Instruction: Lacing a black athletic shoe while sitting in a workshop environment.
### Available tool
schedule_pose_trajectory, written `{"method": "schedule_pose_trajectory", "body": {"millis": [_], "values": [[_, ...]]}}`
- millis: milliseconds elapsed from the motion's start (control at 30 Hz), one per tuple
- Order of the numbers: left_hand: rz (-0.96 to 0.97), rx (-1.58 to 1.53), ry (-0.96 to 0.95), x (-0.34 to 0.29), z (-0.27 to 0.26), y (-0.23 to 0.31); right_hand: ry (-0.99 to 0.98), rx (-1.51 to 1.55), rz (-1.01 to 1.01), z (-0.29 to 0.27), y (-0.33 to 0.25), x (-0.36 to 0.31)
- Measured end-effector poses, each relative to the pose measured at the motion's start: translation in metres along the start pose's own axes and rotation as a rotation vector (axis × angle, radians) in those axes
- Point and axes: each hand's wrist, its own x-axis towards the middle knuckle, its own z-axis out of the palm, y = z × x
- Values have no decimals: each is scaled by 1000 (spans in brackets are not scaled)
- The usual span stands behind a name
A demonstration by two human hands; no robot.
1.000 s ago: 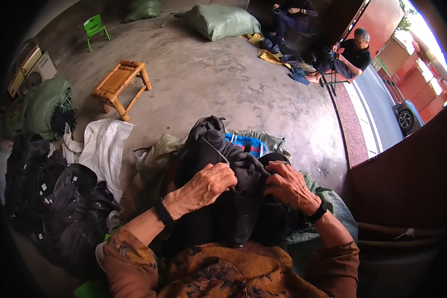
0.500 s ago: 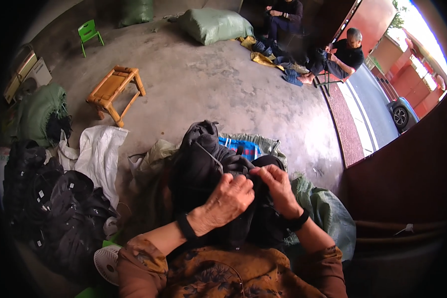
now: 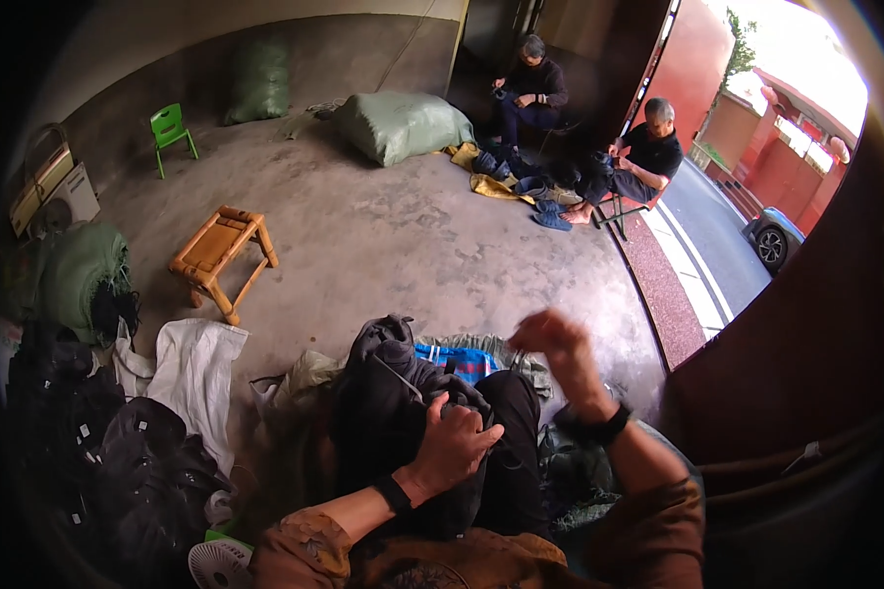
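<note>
A bunched dark cloth piece [image 3: 388, 353] with a thin grey cord or edging lies across my lap, over my black trousers. My left hand [image 3: 454, 442] is closed on its near end, fingers curled and thumb raised. Up and to the right, my right hand [image 3: 557, 344] hangs in the air, apart from the cloth. Its fingers are curled together and blurred by motion; anything pinched in them is too small to see. Both wrists carry black bands. A blue checked cloth [image 3: 462, 361] shows just beyond my knees.
To my left lie a heap of black cloth items [image 3: 138, 461] with white tags, a white sack [image 3: 201, 363] and a small fan [image 3: 218, 566]. Ahead stand a bamboo stool [image 3: 221, 250], a green chair [image 3: 172, 133] and a stuffed sack [image 3: 403, 128]. Two people sit working near the doorway.
My right hand has left the cloth and swung up and away. My left hand stays at the cloth, lower in the picture. The view has tilted upward, showing more of the back wall.
</note>
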Motion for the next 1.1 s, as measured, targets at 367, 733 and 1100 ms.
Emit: {"method": "schedule_pose_trajectory", "body": {"millis": [367, 733, 1100], "values": [[36, -101, -42, -3, -22, -5, 599, 40, -239, -196, -132, 23], [-247, -417, -277, -16, -70, -66, 291, -415, 189, -52, 24, -79], [-206, -300, -33, -32, -56, -63, -630, -1061, -311, 81, 47, -50]]}}
